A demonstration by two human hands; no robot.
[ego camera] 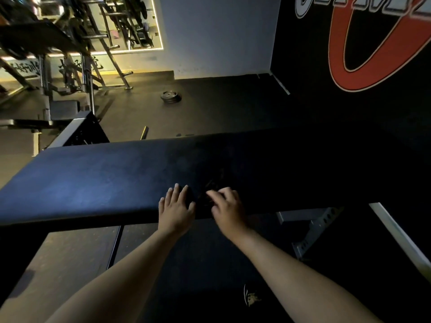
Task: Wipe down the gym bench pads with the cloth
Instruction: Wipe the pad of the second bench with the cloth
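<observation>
Left hand [176,207] flat on bench pad [93,180] — right hand [227,207] on cloth [204,200], grip unclear.

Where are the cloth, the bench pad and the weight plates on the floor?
cloth [204,201]: head view, its crumpled dark middle.
bench pad [93,183]: head view, bare top surface at the lit end.
weight plates [171,96]: head view, top plate of the floor stack.

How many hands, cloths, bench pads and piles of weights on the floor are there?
Hands: 2 (left hand, right hand)
Cloth: 1
Bench pad: 1
Pile of weight plates: 1
Total: 5
</observation>
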